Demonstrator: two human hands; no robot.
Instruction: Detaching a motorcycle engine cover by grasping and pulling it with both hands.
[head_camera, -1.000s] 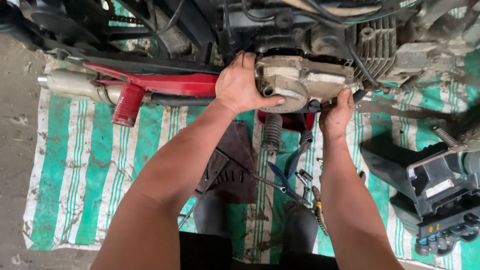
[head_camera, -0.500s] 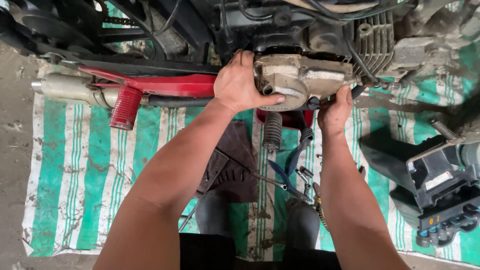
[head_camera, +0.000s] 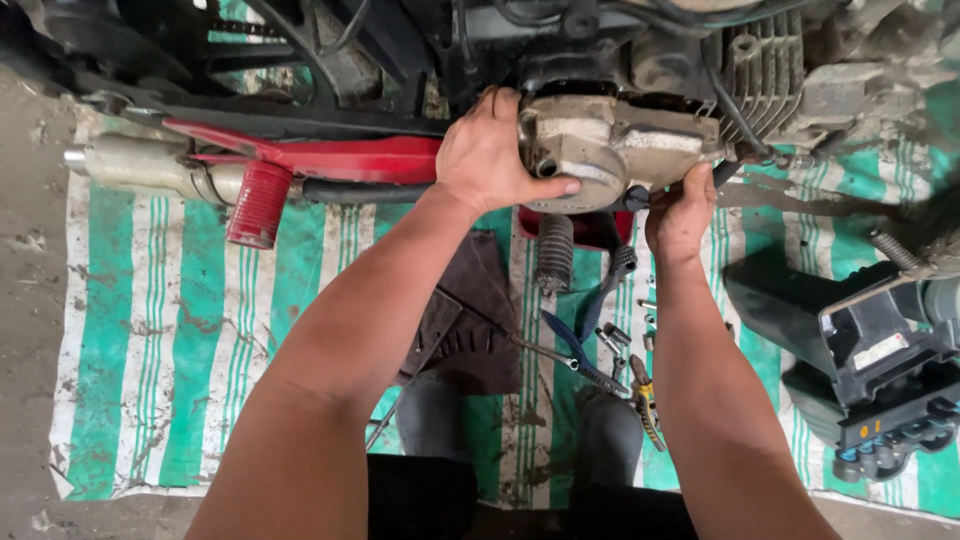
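Our left hand is clamped on the left end of the grey engine cover, which lies lengthwise left to right (above the striped mat's top edge); our right hand grips beneath its right end.

both hands outstretched, fingers curled

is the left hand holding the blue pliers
No, the left hand is pressed on the grey engine cover, while the blue pliers lie on the striped mat below.
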